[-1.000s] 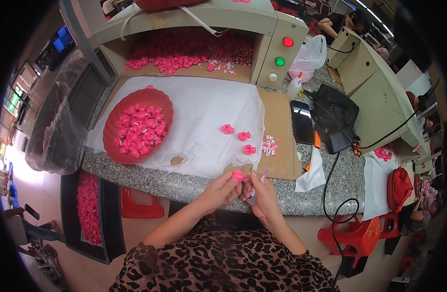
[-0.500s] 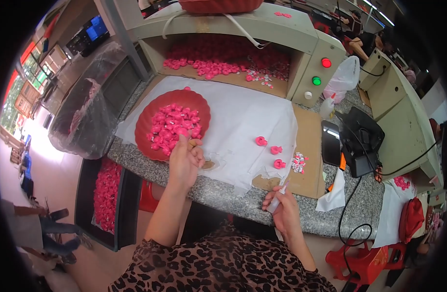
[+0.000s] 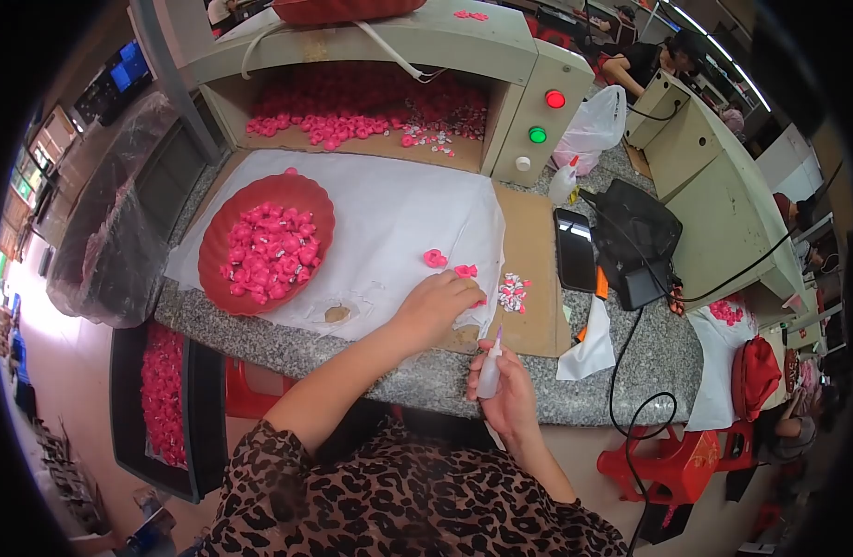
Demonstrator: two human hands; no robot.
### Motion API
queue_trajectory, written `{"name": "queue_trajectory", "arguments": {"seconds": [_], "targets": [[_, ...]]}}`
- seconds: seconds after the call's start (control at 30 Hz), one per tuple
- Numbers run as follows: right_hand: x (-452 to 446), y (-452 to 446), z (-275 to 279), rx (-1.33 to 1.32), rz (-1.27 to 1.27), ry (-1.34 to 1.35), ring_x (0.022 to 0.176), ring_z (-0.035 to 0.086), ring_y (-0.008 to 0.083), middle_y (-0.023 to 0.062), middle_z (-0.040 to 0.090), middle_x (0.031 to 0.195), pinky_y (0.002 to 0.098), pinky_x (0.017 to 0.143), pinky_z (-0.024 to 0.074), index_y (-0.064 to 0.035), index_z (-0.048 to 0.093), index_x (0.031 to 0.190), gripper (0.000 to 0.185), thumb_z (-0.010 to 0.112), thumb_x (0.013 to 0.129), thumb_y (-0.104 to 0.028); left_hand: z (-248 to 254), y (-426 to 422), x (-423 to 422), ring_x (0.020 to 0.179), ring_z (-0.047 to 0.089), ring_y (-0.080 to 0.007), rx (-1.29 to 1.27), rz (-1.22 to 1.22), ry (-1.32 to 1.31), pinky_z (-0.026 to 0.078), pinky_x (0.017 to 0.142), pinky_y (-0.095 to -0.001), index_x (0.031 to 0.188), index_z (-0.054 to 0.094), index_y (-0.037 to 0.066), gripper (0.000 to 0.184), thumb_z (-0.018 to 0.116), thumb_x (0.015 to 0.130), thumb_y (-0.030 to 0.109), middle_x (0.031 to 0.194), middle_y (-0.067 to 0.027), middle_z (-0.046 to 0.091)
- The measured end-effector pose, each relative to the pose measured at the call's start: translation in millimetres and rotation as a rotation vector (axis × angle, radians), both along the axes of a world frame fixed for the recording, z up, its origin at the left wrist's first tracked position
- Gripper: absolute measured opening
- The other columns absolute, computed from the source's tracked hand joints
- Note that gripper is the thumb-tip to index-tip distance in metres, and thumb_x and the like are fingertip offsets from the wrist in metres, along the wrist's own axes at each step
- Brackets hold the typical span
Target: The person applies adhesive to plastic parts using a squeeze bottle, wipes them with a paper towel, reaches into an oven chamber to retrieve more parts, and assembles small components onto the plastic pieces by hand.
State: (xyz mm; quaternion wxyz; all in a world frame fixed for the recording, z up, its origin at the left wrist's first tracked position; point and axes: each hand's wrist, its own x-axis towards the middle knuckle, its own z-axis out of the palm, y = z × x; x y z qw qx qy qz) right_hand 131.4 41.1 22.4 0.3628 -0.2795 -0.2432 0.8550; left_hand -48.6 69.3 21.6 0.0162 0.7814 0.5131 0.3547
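Observation:
My left hand (image 3: 438,311) reaches across the white sheet, fingers bent down over a small pink rounded piece (image 3: 483,302) that is mostly hidden by them. Two more pink pieces, one ring-like (image 3: 434,258) and one partly behind my fingers (image 3: 465,271), lie just beyond. In my right hand (image 3: 512,395) is a small translucent squeeze bottle (image 3: 489,373) with a thin nozzle pointing up, held at the counter's front edge. Tiny white-and-pink bits (image 3: 513,292) are heaped on cardboard to the right. A red scalloped bowl (image 3: 321,209) full of pink pieces stands at the left.
Behind the sheet, a machine opening (image 3: 371,153) holds many pink pieces. A phone (image 3: 573,251), black bag (image 3: 638,232), capped bottle (image 3: 564,181) and cable are at the right. Below left stands a dark bin (image 3: 204,418) with pink pieces; a red stool (image 3: 668,464) is lower right.
My left hand has moved right, from the bowl's edge to the loose pink pieces. My right hand still holds the squeeze bottle, now more upright. The camera view has turned to the right.

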Motion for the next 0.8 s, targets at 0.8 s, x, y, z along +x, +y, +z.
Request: {"name": "queue_trajectory", "arguments": {"seconds": [0.8], "targets": [[-9, 12, -3, 0.12, -0.249, 0.124, 0.064, 0.042, 0.0123, 0.0051, 0.051, 0.08, 0.0225, 0.055, 0.0328, -0.0011, 0.05, 0.095, 0.028, 0.061, 0.076, -0.019, -11, -72, 17, 0.074, 0.053, -0.0111, -0.221, 0.235, -0.872, 0.045, 0.062, -0.0202, 0.09, 0.057, 0.0, 0.022, 0.062, 0.069, -0.002, 0.091, -0.0058, 0.047]]}}
